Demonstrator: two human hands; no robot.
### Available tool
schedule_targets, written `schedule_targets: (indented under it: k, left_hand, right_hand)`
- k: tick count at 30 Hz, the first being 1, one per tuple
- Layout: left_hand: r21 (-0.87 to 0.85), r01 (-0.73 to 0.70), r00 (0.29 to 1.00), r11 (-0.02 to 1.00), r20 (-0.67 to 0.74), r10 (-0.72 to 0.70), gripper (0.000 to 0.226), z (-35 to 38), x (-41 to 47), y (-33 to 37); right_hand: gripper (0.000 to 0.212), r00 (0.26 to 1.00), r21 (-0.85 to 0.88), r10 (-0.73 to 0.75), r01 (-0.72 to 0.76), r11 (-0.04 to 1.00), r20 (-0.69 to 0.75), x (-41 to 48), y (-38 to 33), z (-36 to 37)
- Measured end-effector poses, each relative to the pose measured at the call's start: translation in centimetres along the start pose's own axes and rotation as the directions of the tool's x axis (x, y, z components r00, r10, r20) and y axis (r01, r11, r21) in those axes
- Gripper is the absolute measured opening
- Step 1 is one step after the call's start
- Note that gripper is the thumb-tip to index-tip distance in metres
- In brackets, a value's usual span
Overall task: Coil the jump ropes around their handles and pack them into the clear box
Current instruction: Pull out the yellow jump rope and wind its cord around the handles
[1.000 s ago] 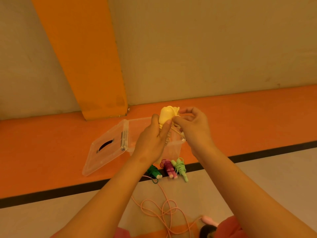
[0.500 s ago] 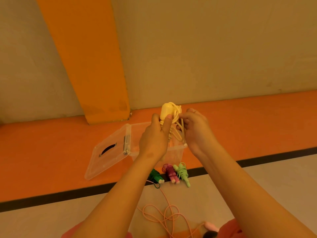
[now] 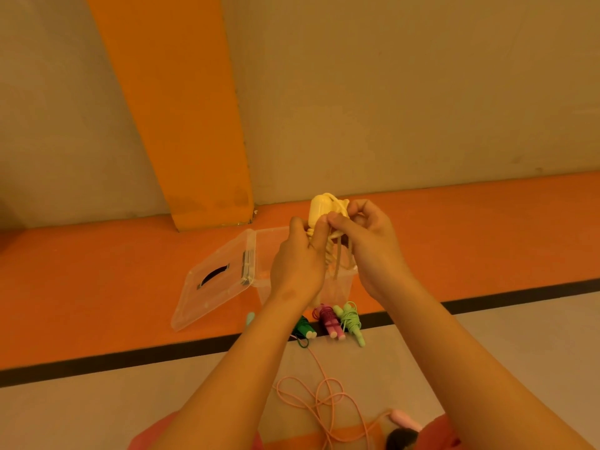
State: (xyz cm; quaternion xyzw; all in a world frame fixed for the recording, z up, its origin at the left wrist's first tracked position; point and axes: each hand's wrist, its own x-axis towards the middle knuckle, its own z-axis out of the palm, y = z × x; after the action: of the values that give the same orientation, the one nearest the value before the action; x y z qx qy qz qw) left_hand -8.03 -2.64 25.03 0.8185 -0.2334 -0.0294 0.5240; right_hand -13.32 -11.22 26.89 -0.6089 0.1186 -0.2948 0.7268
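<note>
Gripping the yellow handles (image 3: 319, 209) upright in my left hand (image 3: 297, 264), I hold them in the air above the box (image 3: 264, 254). My right hand (image 3: 373, 251) pinches a loop of the yellow cord (image 3: 340, 206) just beside them. Some turns ring the handles below my thumb, and two strands hang slack toward the box's open mouth. The box is thin clear plastic with rounded corners. It stands on the orange strip (image 3: 97, 287) of floor near the wall's foot. Its lid (image 3: 214, 280) is thrown open to the left, with a dark slot in it. The strip runs on wide to both sides. Three coiled ropes lie side by side against the box's front wall, at the black line (image 3: 130, 358) that edges the strip: dark green (image 3: 303, 328), magenta (image 3: 329, 321) and light green (image 3: 350, 319). Each is a stubby, ribbed bundle. On the pale floor nearer me a thin pink rope (image 3: 324, 394) sprawls in loose loops, and its smooth handle (image 3: 406, 420) lies at the near edge.
</note>
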Motion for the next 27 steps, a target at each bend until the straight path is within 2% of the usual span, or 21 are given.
schedule_targets:
  k: [4, 6, 12, 15, 18, 19, 23, 27]
  left_hand:
    - [-0.023, 0.017, 0.999, 1.0, -0.033, -0.018, 0.035, -0.1, -0.9, 0.1]
    - [0.01, -0.008, 0.997, 1.0, -0.07, 0.008, 0.037, -0.2, -1.3, 0.3]
    - [0.114, -0.04, 0.995, 0.993, -0.092, 0.05, 0.036, -0.3, -2.0, 0.3]
    - [0.147, -0.045, 0.995, 0.988, -0.085, 0.058, 0.036, -0.4, -2.0, -0.2]
    - [0.132, 0.037, 0.995, 0.991, -0.095, -0.024, 0.04, -0.8, -0.9, -1.1]
    - [0.128, 0.061, 0.993, 0.99, -0.105, -0.048, 0.041, -1.1, -0.3, -1.5]
    - [0.186, 0.098, 0.991, 0.978, -0.103, -0.08, 0.045, -1.7, 2.1, -3.7]
    - [0.162, 0.199, 0.979, 0.967, -0.073, -0.189, 0.045, -2.0, 3.6, -5.8]
  right_hand:
    - [0.021, 0.993, -0.15, -0.108, 0.1, 0.984, -0.044, -0.7, 0.0, -0.3]
    - [0.019, 0.974, -0.267, -0.21, 0.182, 0.946, -0.08, -0.8, -0.1, -0.3]
    - [0.016, 0.891, -0.593, -0.447, 0.319, 0.739, -0.077, -1.8, 0.5, -0.2]
    - [0.014, 0.853, -0.691, -0.52, 0.348, 0.634, -0.048, -1.7, 0.7, -0.3]
    - [0.015, 0.825, -0.727, -0.565, 0.387, 0.568, -0.002, -1.3, 0.7, -0.8]
    - [0.015, 0.841, -0.703, -0.541, 0.388, 0.596, 0.006, -1.2, 0.6, -0.9]
    - [0.013, 0.948, -0.463, -0.319, 0.283, 0.84, -0.001, -0.9, 0.1, -0.9]
    - [0.011, 0.969, -0.201, -0.247, 0.238, 0.95, -0.022, -0.7, -1.2, -0.9]
